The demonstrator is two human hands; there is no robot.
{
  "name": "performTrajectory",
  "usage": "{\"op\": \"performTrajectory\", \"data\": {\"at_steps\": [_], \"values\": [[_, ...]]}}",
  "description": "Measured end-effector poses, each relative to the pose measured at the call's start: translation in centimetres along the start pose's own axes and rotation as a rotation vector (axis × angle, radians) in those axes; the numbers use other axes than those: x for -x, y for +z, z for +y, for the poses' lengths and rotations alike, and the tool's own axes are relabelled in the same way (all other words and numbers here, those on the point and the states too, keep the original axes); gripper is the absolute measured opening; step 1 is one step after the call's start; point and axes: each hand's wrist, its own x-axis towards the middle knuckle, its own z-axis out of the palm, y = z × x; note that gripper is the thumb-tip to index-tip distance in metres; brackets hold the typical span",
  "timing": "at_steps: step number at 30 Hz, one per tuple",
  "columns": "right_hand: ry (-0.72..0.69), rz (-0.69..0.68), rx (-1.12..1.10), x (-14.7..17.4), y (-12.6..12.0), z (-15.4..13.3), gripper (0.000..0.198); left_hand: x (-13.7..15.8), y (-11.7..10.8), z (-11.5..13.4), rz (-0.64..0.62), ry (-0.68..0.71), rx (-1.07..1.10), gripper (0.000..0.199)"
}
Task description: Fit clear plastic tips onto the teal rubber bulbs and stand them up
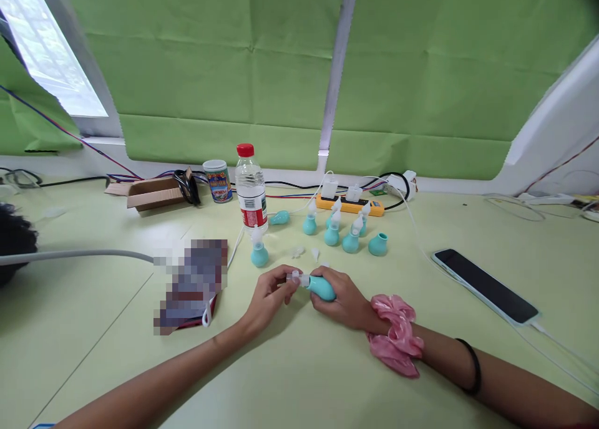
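Observation:
My right hand (341, 297) wraps round a teal squeeze bulb (322, 288), which lies on its side with its neck to the left. At that neck, the fingers of my left hand (271, 295) pinch a clear plastic nozzle (297, 279). The nozzle meets the bulb's mouth; how deep it sits I cannot tell. Just beyond my hands lie a small clear tip (315, 254) and some small clear pieces (297, 252). Several teal bulbs with clear nozzles stand upright behind, one bulb (259, 254) apart at the left. A bare bulb (378, 244) has an open mouth.
A water bottle (250, 192) with a red cap and a can (218, 183) stand at the back. Behind the bulbs lies an orange power strip (349, 204). A phone (486, 287) on a cable lies right, a pixelated object (194, 285) left. A person's dark hair (16, 242) shows far left.

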Motion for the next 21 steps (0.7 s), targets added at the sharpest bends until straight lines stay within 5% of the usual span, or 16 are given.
{"op": "performTrajectory", "data": {"at_steps": [6, 11, 15, 21], "values": [[-0.118, 0.138, 0.178, 0.2, 0.4, 0.8, 0.010, -1.0, -0.7, 0.2, -0.197, -0.088, -0.034, 0.026], [-0.172, 0.134, 0.280, 0.2, 0.2, 0.9, 0.011, -0.8, -0.5, 0.4, -0.196, -0.043, -0.142, 0.027], [-0.026, 0.109, 0.017, 0.1, 0.1, 0.2, 0.013, -0.2, 0.1, 0.9, -0.155, 0.006, -0.257, 0.024], [0.237, -0.128, -0.427, -0.7, -0.8, -0.1, 0.010, 0.1, 0.3, 0.7, -0.153, 0.063, -0.291, 0.025]]}}
